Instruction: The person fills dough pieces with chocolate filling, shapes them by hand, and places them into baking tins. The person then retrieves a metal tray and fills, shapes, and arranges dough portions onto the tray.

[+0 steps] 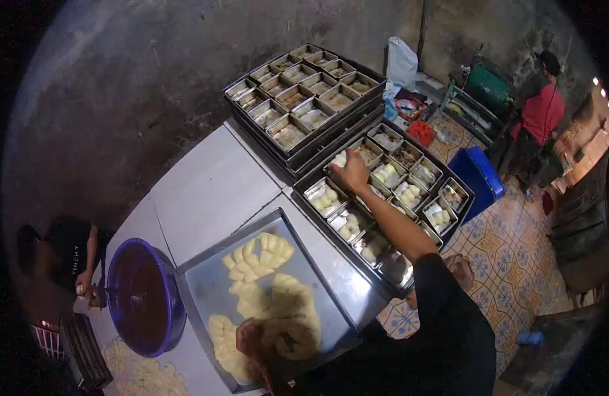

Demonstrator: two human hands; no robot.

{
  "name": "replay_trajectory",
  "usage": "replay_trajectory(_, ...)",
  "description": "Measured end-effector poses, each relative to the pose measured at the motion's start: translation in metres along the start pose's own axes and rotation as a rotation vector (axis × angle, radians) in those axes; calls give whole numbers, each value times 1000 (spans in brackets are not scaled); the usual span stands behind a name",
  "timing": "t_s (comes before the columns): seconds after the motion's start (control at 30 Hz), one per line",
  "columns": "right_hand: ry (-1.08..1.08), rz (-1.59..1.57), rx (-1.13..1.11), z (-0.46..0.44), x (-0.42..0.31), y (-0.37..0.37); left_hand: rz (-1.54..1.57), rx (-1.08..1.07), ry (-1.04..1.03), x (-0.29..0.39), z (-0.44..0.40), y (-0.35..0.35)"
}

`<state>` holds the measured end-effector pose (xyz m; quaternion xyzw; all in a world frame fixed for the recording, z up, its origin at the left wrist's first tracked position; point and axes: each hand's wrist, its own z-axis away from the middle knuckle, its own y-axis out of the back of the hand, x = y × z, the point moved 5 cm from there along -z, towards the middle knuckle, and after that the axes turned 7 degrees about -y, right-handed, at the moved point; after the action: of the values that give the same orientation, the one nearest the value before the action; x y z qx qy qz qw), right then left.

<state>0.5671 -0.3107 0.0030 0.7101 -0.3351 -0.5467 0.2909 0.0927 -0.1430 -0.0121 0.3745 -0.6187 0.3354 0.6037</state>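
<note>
My right hand (351, 173) reaches over a tray of small loaf tins, its fingers closed round a pale dough piece (339, 158) at the tray's left edge. Several tins there hold dough pieces (325, 200); others show only bare, stained bottoms. Low in the view, my left hand (249, 336) is curled over the big metal tray (191, 284), beside rows of cut dough (294, 307). Its fingers look closed, but shadow hides whatever is in them. The dough lies in several clumps of soft, joined pieces.
Stacked black trays (298, 155) topped with loaf tins stand at the back. A blue basin (176, 317) with dark contents sits left, near loose dough (149, 376). One person (70, 257) works at far left, another (545, 109) near a green machine (486, 86). A blue crate (479, 181) stands right.
</note>
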Motion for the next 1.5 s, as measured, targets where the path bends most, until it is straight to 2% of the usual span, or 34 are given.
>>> replay_trajectory(0.03,0,182,-67,2,3,-4,5,40,6,-1,3,4)
replay_trajectory(0.07,122,293,-134,7,9,-22,12,74,4,1,3,7)
replay_trajectory(0.1,181,315,61,17,9,-26,27,111,10,1,5,12)
replay_trajectory(0.2,97,199,19,25,9,-18,3,179,22,0,16,19)
replay_trajectory(0.3,309,124,62,23,4,-6,-206,191,-65,8,30,13)
replay_trajectory(0.33,417,207,-23,23,7,-13,-225,187,-71,7,33,11)
replay_trajectory(0.37,407,308,-216,25,13,-25,-218,181,-65,5,34,9)
replay_trajectory(0.47,327,439,-342,23,22,-34,-211,185,-39,-5,39,11)
replay_trajectory(0.5,400,399,-192,26,19,-32,-221,191,-37,-9,41,16)
replay_trajectory(0.57,402,99,-63,42,-11,-5,-265,208,-40,-16,45,30)
replay_trajectory(0.6,642,228,269,74,-48,27,-297,219,-53,-20,44,37)
replay_trajectory(0.7,549,-597,-588,150,-86,-13,-458,162,-187,-24,37,49)
replay_trajectory(0.77,467,-356,-1000,221,-151,2,-608,43,-363,-10,26,46)
replay_trajectory(0.83,727,-378,-1022,274,-187,-22,-799,-105,-498,13,13,39)
replay_trajectory(0.9,849,-446,-1074,314,-215,-60,-995,-261,-569,0,12,36)
replay_trajectory(0.97,1164,-380,-905,345,-245,-89,-1094,-458,-478,-21,6,30)
replay_trajectory(1.0,1224,-241,-776,358,-249,-93,-1136,-487,-457,-29,4,30)
replay_trajectory(1.1,1355,-32,-665,379,-245,-111,-1174,-544,-390,-53,-5,33)
replay_trajectory(1.13,1307,-36,-723,373,-243,-122,-1150,-539,-386,-52,-6,37)
replay_trajectory(1.2,854,-439,-774,350,-258,-87,-1095,-528,-376,-51,-8,39)
replay_trajectory(1.23,612,-629,-779,340,-260,-70,-1007,-530,-338,-43,-11,44)
replay_trajectory(1.27,558,-720,-778,326,-258,-61,-918,-536,-300,-28,-15,51)
replay_trajectory(1.3,582,-712,-762,326,-273,-20,-831,-547,-266,-19,-18,58)
replay_trajectory(1.37,796,-684,-786,336,-279,23,-220,-300,-56,-9,-19,78)
replay_trajectory(1.43,793,-601,-1127,368,-282,44,831,4,445,-30,-10,81)
replay_trajectory(1.47,841,-453,-1202,383,-283,48,1251,-344,272,33,-13,84)
replay_trajectory(1.5,843,-473,-1202,396,-279,43,1334,-356,322,25,-14,86)
